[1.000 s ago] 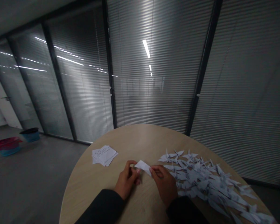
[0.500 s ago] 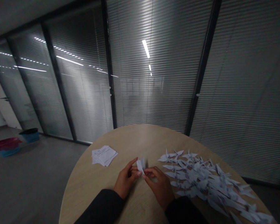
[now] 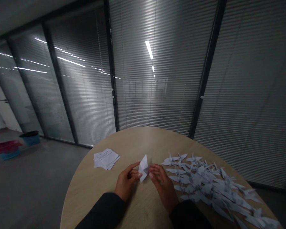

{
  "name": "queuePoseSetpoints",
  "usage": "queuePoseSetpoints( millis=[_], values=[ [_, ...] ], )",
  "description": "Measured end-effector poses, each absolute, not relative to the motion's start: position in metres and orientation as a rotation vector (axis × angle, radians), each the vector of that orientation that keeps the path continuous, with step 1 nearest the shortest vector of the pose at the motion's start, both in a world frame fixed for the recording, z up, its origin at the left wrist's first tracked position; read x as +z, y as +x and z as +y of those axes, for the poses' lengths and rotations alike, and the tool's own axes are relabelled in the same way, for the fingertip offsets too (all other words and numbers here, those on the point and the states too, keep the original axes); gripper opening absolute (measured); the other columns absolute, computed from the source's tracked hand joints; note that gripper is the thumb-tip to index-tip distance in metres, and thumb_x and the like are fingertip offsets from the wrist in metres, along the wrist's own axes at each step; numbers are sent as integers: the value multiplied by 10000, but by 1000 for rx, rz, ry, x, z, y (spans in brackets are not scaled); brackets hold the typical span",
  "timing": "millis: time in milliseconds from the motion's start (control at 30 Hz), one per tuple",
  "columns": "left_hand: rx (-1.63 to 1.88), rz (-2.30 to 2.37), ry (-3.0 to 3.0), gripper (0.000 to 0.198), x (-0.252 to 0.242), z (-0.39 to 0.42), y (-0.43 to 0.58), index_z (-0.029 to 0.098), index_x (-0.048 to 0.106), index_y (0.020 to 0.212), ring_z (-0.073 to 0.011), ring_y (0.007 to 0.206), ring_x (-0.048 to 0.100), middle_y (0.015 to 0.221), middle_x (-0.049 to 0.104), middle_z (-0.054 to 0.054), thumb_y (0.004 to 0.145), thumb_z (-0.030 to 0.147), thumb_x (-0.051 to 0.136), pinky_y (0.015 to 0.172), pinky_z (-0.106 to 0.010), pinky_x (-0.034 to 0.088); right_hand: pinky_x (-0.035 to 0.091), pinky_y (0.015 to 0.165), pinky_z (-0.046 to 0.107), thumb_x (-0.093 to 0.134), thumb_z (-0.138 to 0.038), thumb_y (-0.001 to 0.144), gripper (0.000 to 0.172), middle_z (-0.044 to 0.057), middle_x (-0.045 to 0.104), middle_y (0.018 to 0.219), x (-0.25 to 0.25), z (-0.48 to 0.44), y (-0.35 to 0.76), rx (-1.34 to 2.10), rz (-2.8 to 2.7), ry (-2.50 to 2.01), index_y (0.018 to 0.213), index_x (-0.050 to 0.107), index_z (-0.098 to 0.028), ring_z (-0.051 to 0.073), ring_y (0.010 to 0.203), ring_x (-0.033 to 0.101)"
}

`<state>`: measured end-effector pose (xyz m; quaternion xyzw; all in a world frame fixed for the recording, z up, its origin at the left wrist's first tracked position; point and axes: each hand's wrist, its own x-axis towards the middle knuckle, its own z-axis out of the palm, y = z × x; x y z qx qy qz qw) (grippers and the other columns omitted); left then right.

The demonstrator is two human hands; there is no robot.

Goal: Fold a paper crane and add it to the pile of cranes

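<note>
A heap of folded paper cranes (image 3: 205, 184) lies at the right of the round table (image 3: 138, 143), a small stack of flat sheets (image 3: 106, 158) at its left. The pointed white paper (image 3: 143, 167) between the hands is only part-folded, raised just above the tabletop. The left hand (image 3: 126, 181) pinches it, thumb against forefinger; the right hand (image 3: 163, 186) curls its fingers loosely at the other edge — whether they grip cannot be told.

"What's the folded paper (image 3: 143, 167) like?"

"Thin, white and matt, with sharp creases. The paper cranes (image 3: 205, 184) and the stack of sheets (image 3: 106, 158) are the same stuff, though the sheets carry faint print."

"And the tabletop (image 3: 138, 141)?"

"Pale wood grain, smooth, with a dull sheen."

"The sleeves (image 3: 105, 210)?"

"Dark matt cloth. The glass panels (image 3: 85, 95) behind are glossy and mirror the lights over matt grey slat blinds (image 3: 252, 95)."
</note>
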<state>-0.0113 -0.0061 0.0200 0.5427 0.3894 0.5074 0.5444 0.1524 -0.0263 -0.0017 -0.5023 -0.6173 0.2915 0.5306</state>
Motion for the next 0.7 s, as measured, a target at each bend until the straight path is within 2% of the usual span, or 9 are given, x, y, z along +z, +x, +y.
queuePoseSetpoints(
  millis=[200, 500, 700],
  values=[
    [1196, 928, 1285, 705, 14, -4, -12, -6, 562, 1161, -99, 598, 479, 640, 556, -17, 587, 362, 740, 602, -223, 371, 454, 886, 345, 483, -411, 846, 319, 86, 542, 1126, -6, -24, 156, 370, -1511, -1208, 1072, 558, -199, 201, 1032, 527],
    [1175, 943, 1331, 530, 8, -3, -13, 69, 669, 1049, -101, 612, 482, 684, 587, -36, 595, 334, 738, 594, -216, 361, 429, 880, 312, 461, -327, 871, 281, 42, 594, 1035, -1, -29, 155, 442, -1662, -1219, 1104, 591, -243, 173, 987, 553],
    [1166, 998, 1440, 384, 13, -7, -15, 113, 716, 949, -207, 876, 600, 966, 673, -115, 651, 354, 686, 784, -271, 443, 439, 837, 295, 520, -271, 828, 214, 32, 609, 943, -1, -29, 156, 454, -1623, -1227, 997, 642, -224, 169, 911, 572]
  ],
)
